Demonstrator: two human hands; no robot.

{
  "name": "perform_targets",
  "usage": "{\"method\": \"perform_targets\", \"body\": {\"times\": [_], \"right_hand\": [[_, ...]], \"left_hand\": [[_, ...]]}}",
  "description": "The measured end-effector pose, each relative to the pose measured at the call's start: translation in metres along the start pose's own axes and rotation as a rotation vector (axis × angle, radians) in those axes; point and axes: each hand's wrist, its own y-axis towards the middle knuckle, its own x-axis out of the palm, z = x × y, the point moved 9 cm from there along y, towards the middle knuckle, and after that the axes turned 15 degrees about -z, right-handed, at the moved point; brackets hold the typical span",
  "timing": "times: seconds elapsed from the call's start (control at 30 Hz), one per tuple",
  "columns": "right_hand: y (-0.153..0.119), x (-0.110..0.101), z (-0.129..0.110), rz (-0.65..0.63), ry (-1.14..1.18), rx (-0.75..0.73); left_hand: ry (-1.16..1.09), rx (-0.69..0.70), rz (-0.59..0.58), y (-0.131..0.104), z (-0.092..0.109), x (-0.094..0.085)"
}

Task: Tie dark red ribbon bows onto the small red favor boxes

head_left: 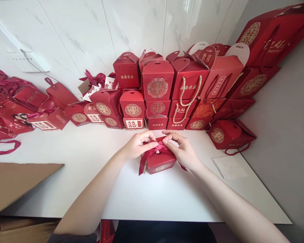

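A small red gift box (161, 164) with a gold round emblem on its front stands on the white table. At its top a dark pink ribbon (147, 156) is looped in a bow, its tails hanging down on both sides. My left hand (141, 145) pinches the bow's left part between thumb and fingers. On the other side, my right hand (179, 146) is closed on the right part of the same ribbon, thumb and index finger together. Some twisted cord shows at the box's lower left edge.
Stacked red gift boxes (158, 82) line the marble wall behind my hands. More boxes with ribbons (30, 96) pile up at the left. Cardboard (20, 182) juts over the table's left front. A clear flat packet (229, 167) lies right, near a single red box (230, 134).
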Motion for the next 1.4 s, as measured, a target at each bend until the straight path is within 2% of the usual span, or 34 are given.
{"method": "perform_targets", "body": {"times": [0.1,0.3,0.47,0.57,0.77,0.9,1.03,1.2,1.4], "right_hand": [[-0.001,-0.001,-0.002,-0.003,0.013,-0.018],[0.004,0.009,-0.001,-0.113,0.035,0.002],[0.004,0.005,0.003,-0.051,0.058,-0.032],[0.002,0.002,-0.006,-0.037,0.0,-0.119],[-0.001,0.013,-0.032,-0.269,-0.263,-0.321],[-0.004,0.014,-0.037,-0.341,-0.359,-0.375],[-0.005,0.015,-0.038,-0.367,-0.4,-0.381],[-0.004,0.015,-0.037,-0.356,-0.378,-0.356],[-0.004,0.016,-0.038,-0.344,-0.349,-0.351]], "left_hand": [[-0.04,-0.006,-0.021,0.001,-0.002,0.001],[-0.055,-0.005,-0.034,0.001,-0.002,0.002],[-0.076,-0.036,-0.034,0.001,-0.004,0.002],[-0.111,-0.036,-0.049,0.002,-0.004,0.003],[-0.102,-0.023,-0.052,0.004,-0.004,0.001],[-0.076,-0.047,-0.027,0.004,-0.006,-0.001],[-0.064,-0.046,-0.036,0.004,-0.003,0.002],[0.086,0.008,-0.021,0.002,0.012,0.005],[0.15,-0.014,-0.043,0.001,0.017,0.009]]}}
